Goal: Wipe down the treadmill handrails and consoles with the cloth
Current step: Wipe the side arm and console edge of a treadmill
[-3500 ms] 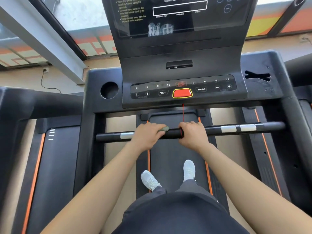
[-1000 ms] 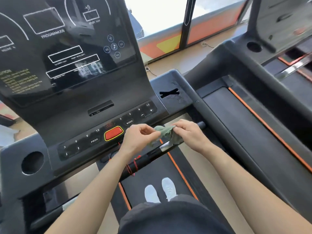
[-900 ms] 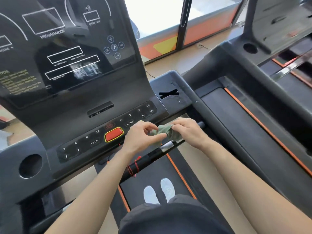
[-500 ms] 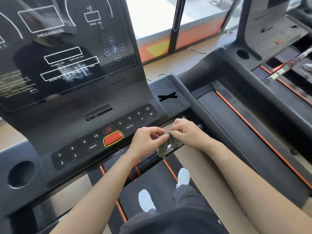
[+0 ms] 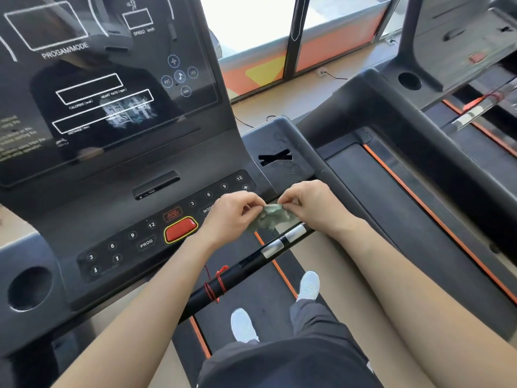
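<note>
Just above the bar (image 5: 246, 266), the left hand (image 5: 233, 217) is curled and pinched onto one edge of the cloth (image 5: 270, 219). The other edge is pinched by the right hand (image 5: 314, 205), likewise above the bar, apparently so the crumpled cloth is spread or refolded for wiping.

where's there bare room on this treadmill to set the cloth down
Bare: the right ledge beside the button panel, around its cross-shaped slot, and the left ledge around the cup hole. Crowded: the panel's keys and red stop button, and the crossbar with red cord and sensor plates, below the left hand and right hand pinching the cloth.
</note>
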Demonstrator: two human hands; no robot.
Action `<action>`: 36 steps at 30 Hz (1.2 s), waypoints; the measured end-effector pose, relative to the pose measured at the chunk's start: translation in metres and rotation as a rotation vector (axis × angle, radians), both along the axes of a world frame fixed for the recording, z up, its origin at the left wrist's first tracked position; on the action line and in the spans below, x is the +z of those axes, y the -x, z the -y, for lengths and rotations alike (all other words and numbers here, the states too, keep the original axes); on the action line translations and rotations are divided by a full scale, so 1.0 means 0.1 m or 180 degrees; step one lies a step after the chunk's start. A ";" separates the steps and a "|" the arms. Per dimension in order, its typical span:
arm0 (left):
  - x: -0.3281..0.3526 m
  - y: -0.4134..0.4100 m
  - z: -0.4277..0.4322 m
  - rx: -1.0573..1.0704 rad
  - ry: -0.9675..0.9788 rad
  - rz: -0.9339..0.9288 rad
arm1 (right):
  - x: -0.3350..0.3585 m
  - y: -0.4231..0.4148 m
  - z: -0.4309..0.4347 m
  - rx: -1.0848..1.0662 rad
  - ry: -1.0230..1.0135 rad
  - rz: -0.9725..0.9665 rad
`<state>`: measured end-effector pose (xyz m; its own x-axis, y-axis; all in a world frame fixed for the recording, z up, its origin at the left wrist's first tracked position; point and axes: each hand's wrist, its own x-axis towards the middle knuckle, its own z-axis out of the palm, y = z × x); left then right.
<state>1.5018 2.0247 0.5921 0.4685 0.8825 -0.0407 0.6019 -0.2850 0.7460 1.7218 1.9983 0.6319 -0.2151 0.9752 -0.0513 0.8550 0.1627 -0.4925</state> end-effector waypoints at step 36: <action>-0.90 0.55 0.96 0.0315 0.0320 -0.1019 | -1.47 0.64 0.67 0.1078 0.0212 0.0804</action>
